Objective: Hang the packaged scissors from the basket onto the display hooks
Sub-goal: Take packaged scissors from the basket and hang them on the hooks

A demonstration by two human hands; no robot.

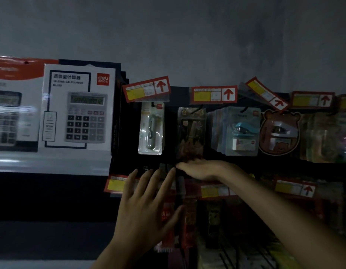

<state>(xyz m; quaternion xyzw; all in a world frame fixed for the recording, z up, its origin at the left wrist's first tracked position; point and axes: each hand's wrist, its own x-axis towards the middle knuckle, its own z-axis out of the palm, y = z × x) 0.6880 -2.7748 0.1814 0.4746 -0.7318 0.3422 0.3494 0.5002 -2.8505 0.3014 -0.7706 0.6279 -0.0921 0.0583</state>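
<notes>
The background is a bare grey wall (187, 35) in poor light; below it runs a dark display rack (172, 121) carrying hanging stock.

1. Largest item: a white calculator box (77, 107) stands on the left, with a second, blurred box beside it at the frame edge.
2. The upper row holds a stapler pack (243, 131), a bear-shaped pack (279, 133), a white blister pack (151, 129) and a dark pack (191, 131). I judge the dark pack to be the packaged scissors; it hangs between the white blister pack and the stapler pack.
3. The right hand (201, 168) lies flat, fingers extended to the left, directly under the dark pack's bottom edge and holding nothing. I cannot tell whether it touches the pack.
4. The left hand (147, 204) is spread wide, fingers straight, empty, in front of the lower row packs (187, 210).
5. A red price tag (214, 94) sits above each position.

Handling: I expect a light pack with a stiff card back and a slick plastic front. The blades inside should keep it rigid. I would pinch it by the upper card, beside the hang hole, and steady the bottom edge.

Limits of view: the hook is largely covered by its price tag. The basket is out of frame. The contents of the dark pack and of the lower row are too dim to read.
</notes>
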